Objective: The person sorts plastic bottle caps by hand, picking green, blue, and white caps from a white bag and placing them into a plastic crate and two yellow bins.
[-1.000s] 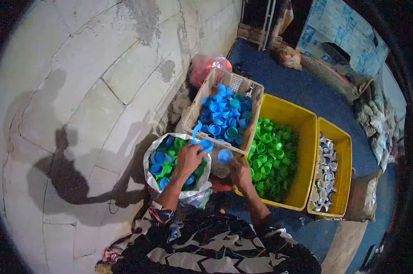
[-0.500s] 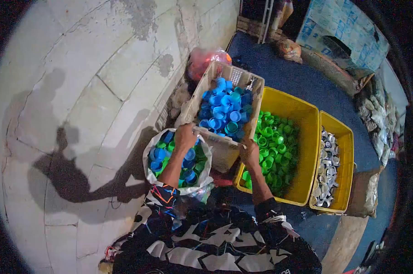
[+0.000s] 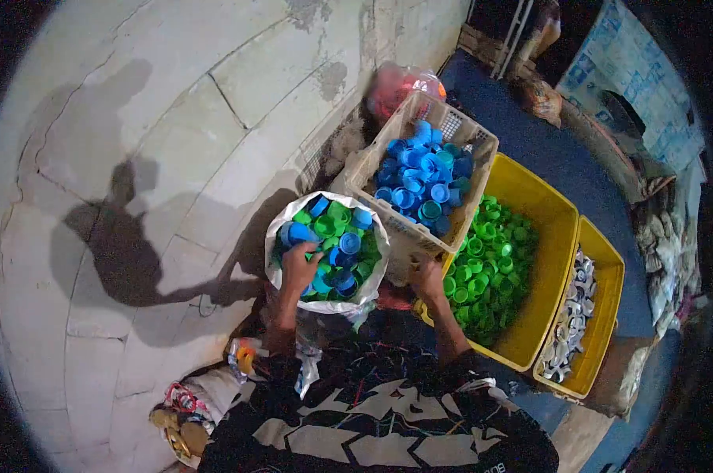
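Among blue and green plastic caps (image 3: pixel 338 217) in a white sack (image 3: pixel 382 236), my left hand (image 3: pixel 297 268) has its fingers curled at a blue cap (image 3: pixel 297 233). The fingers partly hide what they grip. My right hand (image 3: pixel 427 279) is just below the front corner of a pale plastic crate (image 3: pixel 388 214), fingers curled in. Whether it holds anything is hidden. Blue caps (image 3: pixel 419 175) are heaped in the crate, a few of them teal. Right of it, green caps (image 3: pixel 494 260) lie in a yellow bin (image 3: pixel 542 276).
A narrower yellow bin (image 3: pixel 605 315) on the right holds white and grey pieces (image 3: pixel 569 315). A block wall (image 3: pixel 175 181) runs along the left. Red items in clear plastic (image 3: pixel 404 87) stand behind the crate. A bag with assorted items (image 3: pixel 195 410) lies at lower left.
My left hand has let go of the crate's rim and moved down into the sack. My right hand is now slightly below the crate's front corner. The view has shifted left.
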A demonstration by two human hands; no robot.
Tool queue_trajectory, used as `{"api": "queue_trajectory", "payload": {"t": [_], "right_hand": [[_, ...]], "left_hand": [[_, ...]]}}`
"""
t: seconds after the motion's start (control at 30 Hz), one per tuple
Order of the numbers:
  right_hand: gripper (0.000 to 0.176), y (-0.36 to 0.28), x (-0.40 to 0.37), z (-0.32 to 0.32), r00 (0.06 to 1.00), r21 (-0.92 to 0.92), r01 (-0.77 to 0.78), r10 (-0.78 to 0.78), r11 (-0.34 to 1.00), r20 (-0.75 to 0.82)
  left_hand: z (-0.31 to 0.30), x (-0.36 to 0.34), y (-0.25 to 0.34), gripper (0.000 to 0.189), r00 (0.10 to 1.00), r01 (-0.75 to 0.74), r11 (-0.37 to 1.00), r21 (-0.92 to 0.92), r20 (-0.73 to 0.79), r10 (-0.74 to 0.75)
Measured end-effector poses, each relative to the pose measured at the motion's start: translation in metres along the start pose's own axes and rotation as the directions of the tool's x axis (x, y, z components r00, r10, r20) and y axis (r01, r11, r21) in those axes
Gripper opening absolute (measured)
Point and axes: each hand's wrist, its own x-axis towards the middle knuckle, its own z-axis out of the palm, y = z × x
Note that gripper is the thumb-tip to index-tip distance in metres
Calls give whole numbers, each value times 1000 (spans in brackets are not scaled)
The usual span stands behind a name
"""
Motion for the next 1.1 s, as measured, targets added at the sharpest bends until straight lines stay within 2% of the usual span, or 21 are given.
{"api": "queue_trajectory", "payload": {"t": [0.07, 0.1, 0.17, 0.2, 0.23, 0.33, 0.47, 0.5, 0.57, 0.6, 0.67, 0.7, 0.8, 0.87, 0.9, 1.0, 1.03, 1.1], "right_hand": [[33, 12, 8, 27, 989, 124, 146, -143, 981, -32], [33, -2, 10, 31, 989, 61, 143, -145, 988, 41], [33, -48, 15, 33, 972, -65, 156, -141, 986, 189], [33, -55, 15, 42, 970, -77, 144, -125, 987, 208], [33, -63, 15, 50, 968, -89, 133, -110, 987, 226], [36, -75, 19, 61, 939, -233, 161, -76, 959, 336], [44, -82, 26, 74, 883, -440, 237, -3, 866, 470], [46, -79, 29, 77, 870, -480, 256, 17, 839, 493], [48, -74, 24, 83, 888, -511, 348, -102, 786, 448], [49, -73, 22, 86, 890, -527, 390, -163, 756, 425], [50, -70, 24, 92, 899, -539, 356, -123, 763, 419], [50, -70, 25, 91, 906, -549, 333, -99, 767, 411], [52, -73, 34, 89, 927, -429, 170, 3, 887, 374], [52, -73, 38, 78, 952, -165, 80, -26, 983, 305], [52, -73, 40, 71, 964, -26, 40, -32, 999, 265], [51, -79, 44, 51, 978, 96, -139, 122, 986, 167], [50, -88, 38, 41, 994, 311, -56, 23, 949, 108], [44, -83, 34, 33, 996, 220, -86, 78, 972, 44]], "left_hand": [[-6, -16, -8, 25, 997, 25, 1000, -2, -73, -25], [-5, -25, -17, 25, 989, 21, 1000, -12, -146, -23], [-23, -40, 0, 25, 987, 123, 992, -22, -97, -124], [-31, -48, 6, 25, 982, 174, 984, -25, -75, -176], [-33, -55, 3, 25, 990, 70, 996, 49, -122, -64], [-34, -74, -5, 25, 987, 125, 986, -108, -89, -134], [-21, -98, -38, 25, 969, 177, 984, 9, -178, -172], [-17, -103, -44, 25, 975, 160, 986, 46, -163, -151], [-11, -115, -56, 26, 985, 128, 985, 118, -127, -113], [-12, -119, -51, 26, 980, 83, 988, 127, -189, -59], [-9, -125, -37, 26, 951, -13, 988, 155, -302, 60], [-6, -126, -36, 26, 962, 5, 993, 117, -271, 27], [3, -120, -35, 26, 985, 56, 998, 7, -162, -54], [12, -115, -34, 25, 992, 92, 994, -64, -78, -97], [12, -112, -23, 26, 995, 62, 998, -23, -71, -63], [12, -100, 4, 31, 999, -21, 996, 82, -35, 24], [18, -95, 2, 32, 999, -40, 994, 105, -15, 42], [24, -86, 9, 38, 994, -112, 980, 161, 32, 109]]}}
